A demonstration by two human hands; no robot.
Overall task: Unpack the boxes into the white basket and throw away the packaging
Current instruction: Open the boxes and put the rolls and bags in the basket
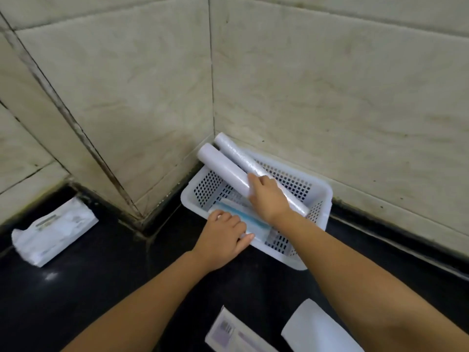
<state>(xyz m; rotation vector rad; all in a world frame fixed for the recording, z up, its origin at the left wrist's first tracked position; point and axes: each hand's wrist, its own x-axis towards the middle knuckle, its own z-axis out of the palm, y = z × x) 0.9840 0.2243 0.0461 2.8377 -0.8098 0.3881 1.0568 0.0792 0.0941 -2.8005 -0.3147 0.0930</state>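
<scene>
The white perforated basket (318, 189) sits on the black counter in the wall corner. Two white rolls lean out over its far left rim: a smooth roll (220, 165) and a plastic-wrapped roll (241, 157). My right hand (267, 196) is closed around the lower part of the smooth roll, inside the basket. My left hand (224, 233) holds a flat white and blue packet (250, 221) at the basket's near rim, partly inside it.
An opened white box with crumpled wrapping (54, 231) lies at the far left of the counter. A flat labelled box (232, 331) and a white sheet (314, 329) lie near the bottom edge. Tiled walls close off the back and left.
</scene>
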